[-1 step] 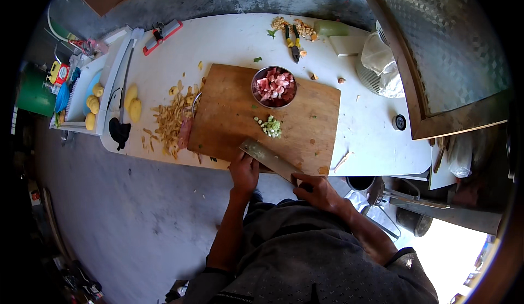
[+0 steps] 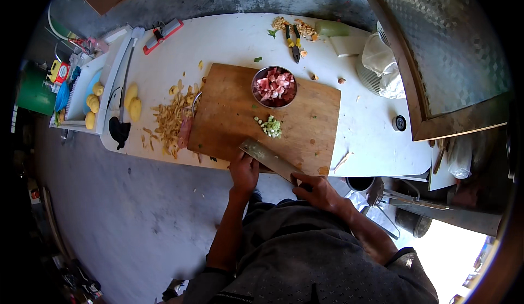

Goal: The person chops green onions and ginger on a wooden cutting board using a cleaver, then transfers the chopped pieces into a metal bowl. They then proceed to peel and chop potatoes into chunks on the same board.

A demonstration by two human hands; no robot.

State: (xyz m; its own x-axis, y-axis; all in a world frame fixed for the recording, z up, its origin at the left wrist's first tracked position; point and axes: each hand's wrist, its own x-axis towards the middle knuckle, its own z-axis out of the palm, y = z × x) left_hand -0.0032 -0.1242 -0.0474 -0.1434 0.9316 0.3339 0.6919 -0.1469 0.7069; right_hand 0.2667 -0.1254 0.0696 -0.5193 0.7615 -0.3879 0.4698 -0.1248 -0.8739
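Observation:
My right hand (image 2: 318,192) is wrapped around the dark handle of a cleaver (image 2: 271,160). Its broad blade slants up to the left across the front edge of a wooden cutting board (image 2: 224,113). At the blade's far end my left hand (image 2: 244,174) is closed, its fingers curled by the board's edge. Whether it grips the blade, the board or something else is hidden. Beyond the blade, a small pile of chopped pale green vegetable (image 2: 270,126) lies on the board. Behind that stands a metal bowl (image 2: 253,94) of cut raw meat (image 2: 275,86).
Peelings (image 2: 173,119) heap left of the board, with peeled potatoes (image 2: 132,104) and a black cloth-like thing (image 2: 119,132) farther left. Pliers (image 2: 295,47) lie at the back near shell scraps (image 2: 305,28). A wood-framed glass pane (image 2: 458,47) juts over the table's right side.

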